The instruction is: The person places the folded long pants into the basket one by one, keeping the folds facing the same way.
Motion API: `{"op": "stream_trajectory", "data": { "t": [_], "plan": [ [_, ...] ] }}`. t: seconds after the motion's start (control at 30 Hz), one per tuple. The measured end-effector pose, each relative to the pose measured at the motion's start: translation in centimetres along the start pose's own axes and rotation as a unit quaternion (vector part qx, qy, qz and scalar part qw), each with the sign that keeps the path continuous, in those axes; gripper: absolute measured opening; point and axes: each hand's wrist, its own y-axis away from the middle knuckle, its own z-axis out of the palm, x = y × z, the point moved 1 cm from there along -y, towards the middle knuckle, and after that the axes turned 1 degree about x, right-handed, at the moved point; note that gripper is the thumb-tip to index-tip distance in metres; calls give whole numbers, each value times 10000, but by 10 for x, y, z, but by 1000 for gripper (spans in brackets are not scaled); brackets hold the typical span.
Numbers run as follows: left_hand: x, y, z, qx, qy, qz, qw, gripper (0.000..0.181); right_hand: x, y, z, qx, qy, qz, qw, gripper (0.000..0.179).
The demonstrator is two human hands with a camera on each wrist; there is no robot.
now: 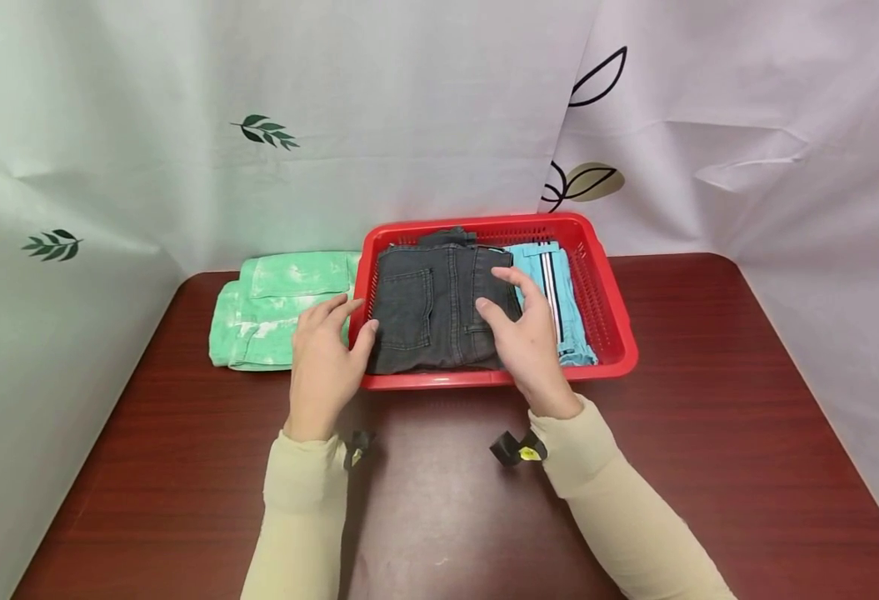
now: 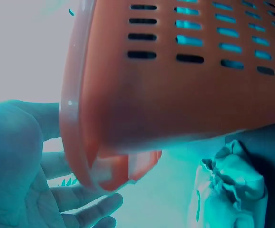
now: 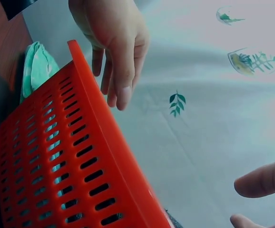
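Folded black jeans (image 1: 409,312) lie in a red plastic basket (image 1: 619,333), beside a folded light-blue garment with black and white stripes (image 1: 555,292). My left hand (image 1: 327,358) is at the basket's front left corner, its fingers spread and loosely bent near the rim; whether they touch it is unclear. Over the right part of the jeans hovers my right hand (image 1: 527,342), thumb and forefinger apart with nothing between them. The right wrist view shows the left hand (image 3: 116,52) above the rim and only fingertips of the right hand (image 3: 266,183).
A folded green and white garment (image 1: 282,308) lies on the brown table (image 1: 439,500), left of the basket and partly behind the left hand. White curtains with leaf prints (image 1: 439,108) hang behind and at both sides of the table.
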Motion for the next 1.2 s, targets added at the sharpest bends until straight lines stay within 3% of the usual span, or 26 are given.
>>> {"op": "stream_trajectory", "data": {
  "t": [0.17, 0.33, 0.63, 1.1, 1.2],
  "plan": [
    [-5, 0, -4, 40, -9, -61, 10000, 41, -1, 3, 2, 201, 227, -451, 9985, 41],
    [-12, -2, -8, 132, -18, -103, 9999, 40, -2, 5, 5, 225, -141, -843, 9961, 35],
    [-28, -2, -17, 238, -57, -306, 9992, 38, -2, 8, 9, -91, -510, -1125, 9923, 28],
    [-48, -2, -31, 127, -283, -851, 9959, 41, -2, 17, 21, -476, -555, -1477, 9863, 32],
    [-53, -2, -33, 103, -354, -976, 9945, 42, -2, 19, 24, -485, -507, -1703, 9829, 32]
  ]
}}
